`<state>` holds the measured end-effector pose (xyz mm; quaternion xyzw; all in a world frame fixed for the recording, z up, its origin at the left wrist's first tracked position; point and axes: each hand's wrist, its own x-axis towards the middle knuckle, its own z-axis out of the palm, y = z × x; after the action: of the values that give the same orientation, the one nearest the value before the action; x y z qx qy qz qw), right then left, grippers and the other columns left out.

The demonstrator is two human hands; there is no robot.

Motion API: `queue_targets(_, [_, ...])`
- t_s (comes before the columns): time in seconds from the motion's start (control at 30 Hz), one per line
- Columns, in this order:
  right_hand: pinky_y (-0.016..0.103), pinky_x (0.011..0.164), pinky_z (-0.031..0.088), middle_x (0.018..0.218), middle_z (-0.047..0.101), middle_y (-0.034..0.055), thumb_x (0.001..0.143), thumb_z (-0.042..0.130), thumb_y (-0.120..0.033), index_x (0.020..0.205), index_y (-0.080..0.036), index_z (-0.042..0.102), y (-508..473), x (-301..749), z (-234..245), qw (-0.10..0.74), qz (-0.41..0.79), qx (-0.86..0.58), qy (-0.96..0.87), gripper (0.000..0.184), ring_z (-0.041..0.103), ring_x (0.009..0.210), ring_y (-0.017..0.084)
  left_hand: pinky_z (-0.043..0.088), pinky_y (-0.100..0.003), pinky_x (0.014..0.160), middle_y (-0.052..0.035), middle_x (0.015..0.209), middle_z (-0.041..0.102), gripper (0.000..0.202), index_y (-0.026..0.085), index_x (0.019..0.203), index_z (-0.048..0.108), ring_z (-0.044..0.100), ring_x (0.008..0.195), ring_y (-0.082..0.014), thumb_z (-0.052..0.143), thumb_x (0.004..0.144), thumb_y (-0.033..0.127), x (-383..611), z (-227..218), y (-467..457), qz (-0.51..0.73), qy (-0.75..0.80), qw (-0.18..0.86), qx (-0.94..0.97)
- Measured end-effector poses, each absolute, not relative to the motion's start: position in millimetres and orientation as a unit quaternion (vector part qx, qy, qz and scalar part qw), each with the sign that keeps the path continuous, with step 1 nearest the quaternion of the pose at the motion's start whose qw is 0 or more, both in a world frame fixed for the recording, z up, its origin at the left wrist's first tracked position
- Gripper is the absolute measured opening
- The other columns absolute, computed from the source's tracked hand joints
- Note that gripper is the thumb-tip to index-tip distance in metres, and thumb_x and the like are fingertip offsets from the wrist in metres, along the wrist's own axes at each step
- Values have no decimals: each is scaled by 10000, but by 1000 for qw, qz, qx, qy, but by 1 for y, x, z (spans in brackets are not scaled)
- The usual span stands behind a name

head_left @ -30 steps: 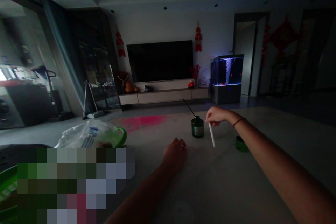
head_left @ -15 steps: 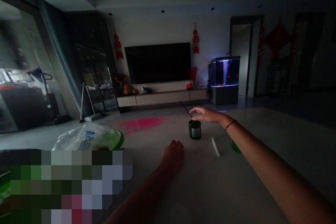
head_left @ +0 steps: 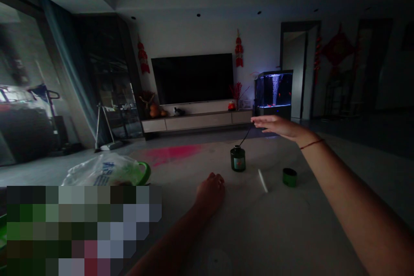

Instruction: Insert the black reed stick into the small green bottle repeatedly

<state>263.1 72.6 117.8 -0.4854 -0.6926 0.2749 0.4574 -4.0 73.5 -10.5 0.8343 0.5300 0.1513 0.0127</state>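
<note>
Black stick [head_left: 246,134] in green bottle [head_left: 238,160] apparently being adjusted; right hand [head_left: 277,127] fingers extended, grip can't be told; left hand [head_left: 211,190] curled; light fingertip control called for.

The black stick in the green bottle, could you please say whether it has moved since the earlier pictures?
Yes: the black stick now leans right; its upper end has gone from below the television to beyond its right edge.

1. A home living room is indicated by the television [head_left: 192,78] mounted beyond the left hand [head_left: 211,189].
2. A lit aquarium [head_left: 280,90] is seen beyond the right hand [head_left: 274,125].
3. Red ornaments [head_left: 239,54] are hung beyond both hands.
</note>
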Motion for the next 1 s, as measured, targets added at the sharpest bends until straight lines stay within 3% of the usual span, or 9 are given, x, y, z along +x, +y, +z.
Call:
queue_targets(0.17, [391, 827, 445, 1146, 549, 81, 691, 598, -401, 1035, -214, 575, 57, 285, 121, 396, 310, -540, -676, 392, 555, 965, 221, 391, -222, 647, -35, 964, 546, 233, 206, 922, 547, 557, 761, -119, 353, 794, 197, -4, -10, 73, 158, 524, 18, 837])
queue_targets(0.3, [391, 659, 502, 964, 624, 122, 649, 605, -466, 849, -163, 628, 55, 288, 112, 224, 365, -641, -638, 364, 612, 781, 232, 392, -226, 643, -38, 951, 547, 233, 208, 915, 548, 557, 764, -126, 351, 792, 199, -4, -8, 72, 158, 526, 14, 836])
queue_targets(0.4, [412, 569, 503, 878, 637, 128, 616, 606, -507, 809, -149, 611, 60, 286, 101, 112, 399, -679, -605, 407, 618, 693, 238, 391, -234, 634, -39, 948, 549, 241, 208, 911, 554, 557, 753, -134, 348, 787, 194, -4, -8, 71, 159, 532, 20, 831])
queue_targets(0.5, [410, 523, 493, 812, 635, 129, 551, 660, -478, 760, -131, 589, 67, 284, 90, 28, 345, -746, -569, 411, 617, 665, 250, 390, -235, 629, -36, 947, 551, 247, 207, 909, 555, 558, 737, -129, 342, 787, 184, -4, -7, 71, 163, 528, 16, 833])
queue_targets(0.63, [307, 470, 464, 694, 624, 134, 545, 665, -441, 637, -103, 572, 77, 279, 75, -119, 331, -794, -496, 362, 615, 666, 245, 390, -227, 623, -37, 957, 552, 235, 205, 907, 554, 560, 729, -120, 352, 789, 185, -4, -8, 71, 158, 532, 14, 832])
queue_targets(0.73, [269, 455, 444, 648, 608, 95, 523, 686, -395, 581, -115, 558, 80, 281, 66, -176, 326, -790, -488, 313, 607, 636, 214, 390, -227, 630, -39, 950, 553, 235, 204, 905, 556, 559, 733, -121, 351, 791, 193, -4, -9, 71, 163, 532, 9, 831])
queue_targets(0.8, [278, 486, 454, 644, 596, 70, 475, 719, -358, 577, -113, 553, 79, 286, 64, -164, 333, -769, -520, 313, 606, 606, 201, 391, -229, 629, -37, 945, 555, 238, 205, 901, 559, 559, 734, -125, 351, 786, 194, -5, -10, 71, 168, 528, 9, 832])
queue_targets(0.87, [299, 536, 471, 658, 589, 49, 446, 735, -344, 633, -107, 563, 77, 292, 66, -94, 358, -730, -575, 346, 602, 575, 182, 393, -234, 631, -35, 951, 555, 240, 205, 900, 559, 559, 739, -128, 351, 781, 193, -5, -10, 71, 173, 525, 12, 833])
queue_targets(1.0, [317, 696, 480, 784, 608, 44, 518, 705, -327, 845, -125, 545, 74, 292, 79, 181, 393, -571, -698, 416, 602, 672, 152, 395, -232, 652, -41, 969, 553, 249, 195, 913, 557, 558, 764, -126, 343, 785, 185, -5, -10, 71, 159, 524, 19, 836])
